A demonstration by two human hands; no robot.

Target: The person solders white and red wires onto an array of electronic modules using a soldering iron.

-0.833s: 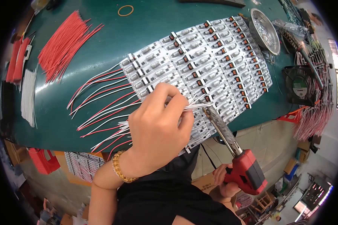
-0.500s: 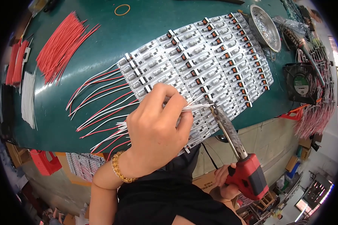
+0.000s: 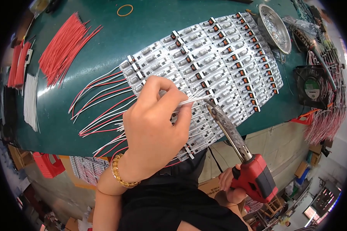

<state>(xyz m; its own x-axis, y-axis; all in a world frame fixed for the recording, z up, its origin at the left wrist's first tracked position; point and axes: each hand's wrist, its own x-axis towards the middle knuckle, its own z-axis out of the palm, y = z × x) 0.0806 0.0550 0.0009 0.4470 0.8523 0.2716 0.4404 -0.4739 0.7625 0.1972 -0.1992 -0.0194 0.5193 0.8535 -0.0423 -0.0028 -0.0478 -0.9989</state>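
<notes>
My left hand [image 3: 156, 119], with a yellow bead bracelet at the wrist, pinches several thin white wires [image 3: 193, 100] over a panel of circuit boards [image 3: 214, 63]. Silver boards in rows carry small black and orange parts. My right hand [image 3: 231, 186] grips a soldering gun [image 3: 254, 177] by its red and black handle. Its dark tip points up and left, close to the wire ends and the board; whether it touches them I cannot tell. Red and white wires [image 3: 100, 96] stick out from the panel's left edge. Part of the panel is hidden under my left hand.
On the green table [image 3: 104, 42] lie a red wire bundle [image 3: 63, 50], a white wire bundle [image 3: 31, 102] and a rubber band [image 3: 125, 10]. At the right are a metal bowl [image 3: 264, 9], a black fan [image 3: 311, 87] and heaped red and white wires [image 3: 324, 123].
My left hand has shifted slightly left and up with the white wires. The soldering gun's tip has moved the same way, to a spot farther up the panel.
</notes>
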